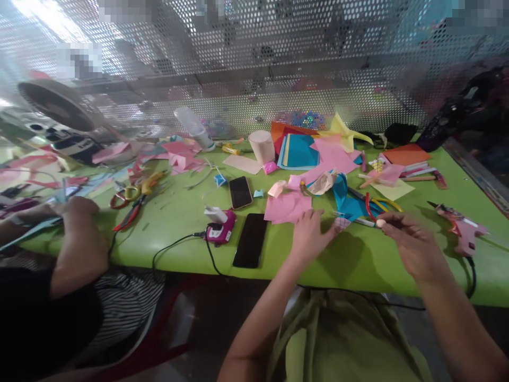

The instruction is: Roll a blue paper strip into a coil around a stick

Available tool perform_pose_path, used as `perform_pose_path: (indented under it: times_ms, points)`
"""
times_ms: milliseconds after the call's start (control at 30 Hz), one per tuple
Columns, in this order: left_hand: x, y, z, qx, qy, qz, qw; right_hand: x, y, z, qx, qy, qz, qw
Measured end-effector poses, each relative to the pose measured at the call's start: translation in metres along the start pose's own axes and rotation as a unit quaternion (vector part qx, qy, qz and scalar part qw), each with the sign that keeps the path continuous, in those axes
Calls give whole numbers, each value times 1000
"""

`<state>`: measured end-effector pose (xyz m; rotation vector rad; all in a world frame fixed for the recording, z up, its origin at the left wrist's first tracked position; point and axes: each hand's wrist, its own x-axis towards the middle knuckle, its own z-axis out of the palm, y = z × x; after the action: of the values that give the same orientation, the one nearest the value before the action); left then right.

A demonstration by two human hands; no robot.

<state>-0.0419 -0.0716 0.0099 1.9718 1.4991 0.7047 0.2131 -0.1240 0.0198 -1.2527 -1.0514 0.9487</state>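
Note:
My left hand (312, 233) rests low over the table with its fingers apart, fingertips at the edge of a pink paper sheet (288, 207). Its thumb reaches toward a small checkered piece (342, 223); whether they touch, I cannot tell. My right hand (411, 241) is closed in a pinch, a small pale rounded piece (380, 223) showing at the fingertips. Just left of that pinch lies a slim white stick-like thing (363, 221). Behind both hands are crumpled blue paper (344, 196) and scissors with red and yellow handles (384, 204).
A pink glue gun (463, 228) lies at the right. Two phones, one a black phone (250, 240), and a magenta power adapter (220, 228) with cables sit left of my hands. A paper roll (261, 147) stands behind. Another person's arm (81, 233) is at far left.

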Motion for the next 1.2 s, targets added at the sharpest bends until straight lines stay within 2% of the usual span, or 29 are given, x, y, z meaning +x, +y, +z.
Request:
perform_pose_path:
  times_ms: [100, 267, 400, 500, 667, 800, 967, 1067, 1200]
  points:
    - [-1, 4, 11, 89, -29, 26, 995, -2, 15, 2, 5, -5, 21, 1000]
    - [-3, 8, 18, 90, -28, 33, 995, -8, 29, 12, 33, -22, 70, 997]
    - [-7, 10, 18, -49, 6, 16, 999, -11, 31, 19, 68, -47, 85, 993]
    - [-13, 12, 23, -161, 11, -5, 987, -13, 28, 24, 86, -72, 65, 992]
    - [-20, 20, 28, -273, -14, 3, 962, -16, 19, 27, 79, -91, 23, 992]
    - [-22, 26, 22, -383, -51, 40, 921, -17, 13, 25, 95, -98, 40, 990]
    - [-20, 23, 24, -441, -79, 5, 894, -17, 7, 21, 116, -105, 61, 986]
    - [-18, 22, 28, -478, -75, -10, 875, -14, 0, 16, 115, -74, 48, 989]
    - [-19, 27, 26, -484, -69, -5, 872, -4, -12, 10, 93, -34, 7, 995]
